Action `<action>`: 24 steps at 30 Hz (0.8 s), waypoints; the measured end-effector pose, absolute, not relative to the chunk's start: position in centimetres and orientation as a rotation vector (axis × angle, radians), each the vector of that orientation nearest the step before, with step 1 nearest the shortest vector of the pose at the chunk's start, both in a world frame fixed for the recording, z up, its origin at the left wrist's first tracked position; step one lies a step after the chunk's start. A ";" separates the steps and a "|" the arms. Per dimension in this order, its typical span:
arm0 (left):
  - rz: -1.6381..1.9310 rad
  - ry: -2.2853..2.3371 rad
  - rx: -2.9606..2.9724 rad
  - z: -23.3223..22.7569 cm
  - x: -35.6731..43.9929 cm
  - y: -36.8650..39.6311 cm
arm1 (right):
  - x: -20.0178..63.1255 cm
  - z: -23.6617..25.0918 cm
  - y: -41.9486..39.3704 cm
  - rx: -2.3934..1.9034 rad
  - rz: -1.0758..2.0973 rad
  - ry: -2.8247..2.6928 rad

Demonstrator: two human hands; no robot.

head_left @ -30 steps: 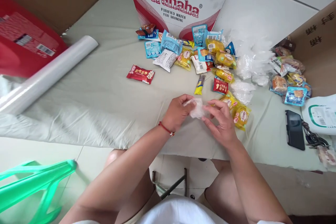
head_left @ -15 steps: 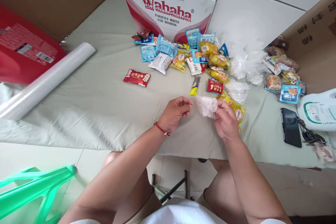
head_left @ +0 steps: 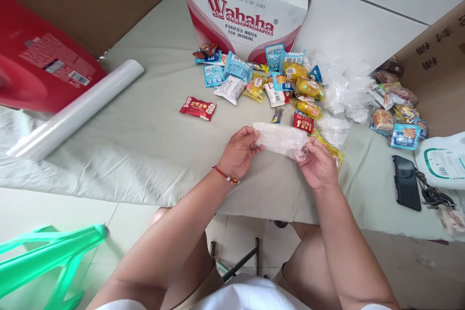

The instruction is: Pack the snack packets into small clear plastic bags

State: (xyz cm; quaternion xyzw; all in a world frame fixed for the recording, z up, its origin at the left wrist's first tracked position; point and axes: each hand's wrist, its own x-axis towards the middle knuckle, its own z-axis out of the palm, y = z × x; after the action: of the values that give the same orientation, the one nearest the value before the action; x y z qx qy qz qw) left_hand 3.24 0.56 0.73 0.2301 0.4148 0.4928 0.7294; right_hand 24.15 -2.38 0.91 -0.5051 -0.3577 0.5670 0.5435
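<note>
Where a moment ago the clear bag (head_left: 281, 139) was a crumpled wad pinched in the right hand (head_left: 318, 167) alone, with the left hand (head_left: 238, 152) just off it, it is now drawn out into a flat, wide strip between both hands. That suggests the work in hand has gone from picking the bag loose to spreading it open. It hangs just above the tabletop (head_left: 145, 131), near the front edge and in front of the pile of snack packets (head_left: 276, 82). The left fingers (head_left: 250, 136) are closed on the bag's left end, thumb over the film and the other fingers curled beneath it. The right fingers (head_left: 308, 147) are clamped on its right end, where the film bunches up. Between the two grips the film looks stretched and nearly level, with nothing inside it. A red packet (head_left: 198, 107) lies apart to the left; a phone (head_left: 407, 181) lies well off to the right.
</note>
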 end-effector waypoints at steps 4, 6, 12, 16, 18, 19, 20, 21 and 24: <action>1.074 0.892 0.441 1.1 3.0 0.6 | 24.5 0.9 -2.2 -1.274 1.147 -0.862; 1.076 0.951 0.498 1.1 3.1 0.5 | 24.2 1.3 -2.6 -1.287 0.788 -1.021; 1.003 0.937 0.587 1.1 3.4 0.2 | 23.4 2.0 -3.3 -1.299 0.286 -1.978; 0.983 0.899 0.582 1.2 4.0 -0.1 | 22.6 1.0 -3.3 -1.337 0.447 -1.914; 0.961 0.889 0.675 1.1 4.5 -0.4 | 22.1 0.8 -3.5 -1.369 0.506 -1.812; 0.952 0.883 0.735 1.0 4.7 -0.5 | 21.9 0.8 -3.6 -1.379 0.541 -1.784; 0.943 0.880 0.793 0.9 4.9 -0.6 | 21.7 0.8 -3.7 -1.385 0.594 -1.762; 0.940 0.885 0.834 0.7 5.0 -0.7 | 21.6 0.8 -3.8 -1.392 0.670 -1.731; 0.977 0.929 0.832 0.3 4.9 -0.5 | 21.8 0.7 -3.7 -1.416 0.933 -1.506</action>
State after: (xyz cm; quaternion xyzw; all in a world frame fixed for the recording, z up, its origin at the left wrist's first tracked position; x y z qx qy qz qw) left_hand 4.92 -0.53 0.26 0.3741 0.4176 0.4388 0.7023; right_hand 21.75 -3.73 0.74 -0.5658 -0.6017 0.3728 0.4229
